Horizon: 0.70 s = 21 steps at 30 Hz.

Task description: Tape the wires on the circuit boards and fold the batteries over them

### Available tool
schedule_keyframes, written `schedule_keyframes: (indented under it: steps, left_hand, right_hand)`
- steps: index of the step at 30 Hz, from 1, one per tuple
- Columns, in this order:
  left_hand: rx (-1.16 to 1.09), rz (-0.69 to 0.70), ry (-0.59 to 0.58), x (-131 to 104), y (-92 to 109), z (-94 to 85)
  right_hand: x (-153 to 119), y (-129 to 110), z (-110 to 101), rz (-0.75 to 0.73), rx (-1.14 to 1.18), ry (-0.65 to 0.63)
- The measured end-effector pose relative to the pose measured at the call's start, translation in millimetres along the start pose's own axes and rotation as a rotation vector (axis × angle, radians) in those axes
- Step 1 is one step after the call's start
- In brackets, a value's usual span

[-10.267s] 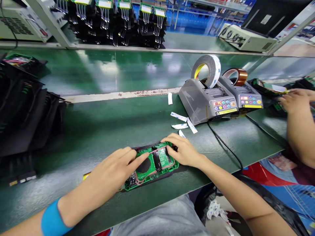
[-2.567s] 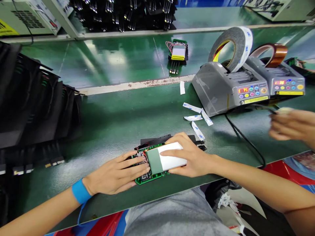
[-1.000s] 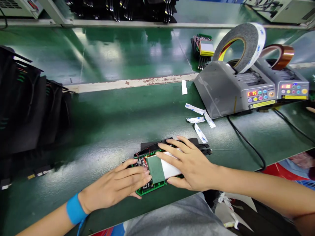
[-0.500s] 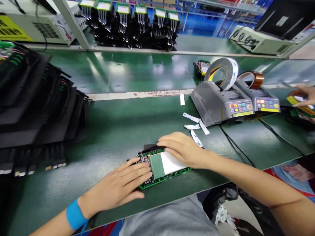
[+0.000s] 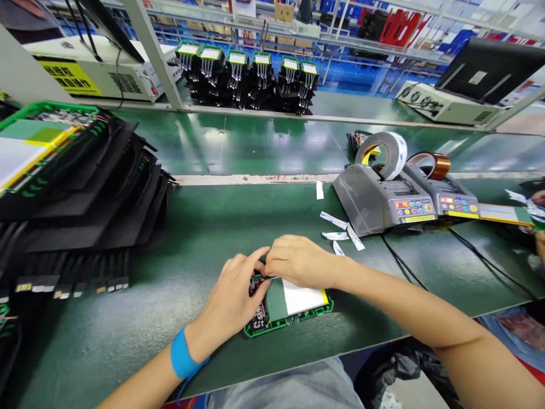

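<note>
A green-edged circuit assembly [image 5: 279,307] with a white and green battery pack lies near the table's front edge. My left hand [image 5: 236,289], a blue band at its wrist, bends over the board's left end, its thumb on the battery side and its fingers at the far edge. Over that same far edge, my right hand [image 5: 296,261] has its fingers bent together against the left fingertips. What the fingertips pinch, if anything, is hidden beneath them.
Stacked black units with green boards [image 5: 97,187] fill the left side. Two tape dispensers [image 5: 383,193] stand at the right, with white liner strips [image 5: 334,220] beside them. A person's hand [image 5: 540,199] shows at the far right. More units [image 5: 238,79] line the back shelf.
My left hand has moved up to the board's far edge and curled. My right hand has shifted left to meet it, fingers now bent. The view has tilted up slightly.
</note>
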<state>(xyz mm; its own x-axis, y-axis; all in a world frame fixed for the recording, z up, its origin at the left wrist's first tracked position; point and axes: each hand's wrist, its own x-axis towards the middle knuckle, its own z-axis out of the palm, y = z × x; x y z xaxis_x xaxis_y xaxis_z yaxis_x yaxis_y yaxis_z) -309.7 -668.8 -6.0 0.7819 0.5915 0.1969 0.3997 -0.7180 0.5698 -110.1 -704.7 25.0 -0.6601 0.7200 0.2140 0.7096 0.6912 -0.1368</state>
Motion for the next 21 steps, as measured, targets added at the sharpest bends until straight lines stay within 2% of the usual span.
schedule_keyframes:
  steps: [4, 7, 11, 16, 21]
  left_hand:
    - [0.07, 0.106, 0.044, -1, 2, 2.6]
    - [0.152, 0.18, 0.095, -7, 3, -0.5]
    - [0.169, 0.236, 0.102, -12, 4, -4.1]
    - [0.167, 0.243, 0.067, -17, 4, -3.0]
    - [0.232, 0.229, -0.006, -25, 7, -2.8]
  right_hand:
    - [-19, -16, 5, 0.178, -0.061, 0.081]
    - [-30, -21, 13, 0.253, -0.074, 0.116]
    - [-34, -24, 18, 0.236, -0.112, 0.054]
    - [-30, -24, 13, 0.202, -0.122, -0.033]
    - [-39, -27, 14, 0.248, -0.047, -0.005]
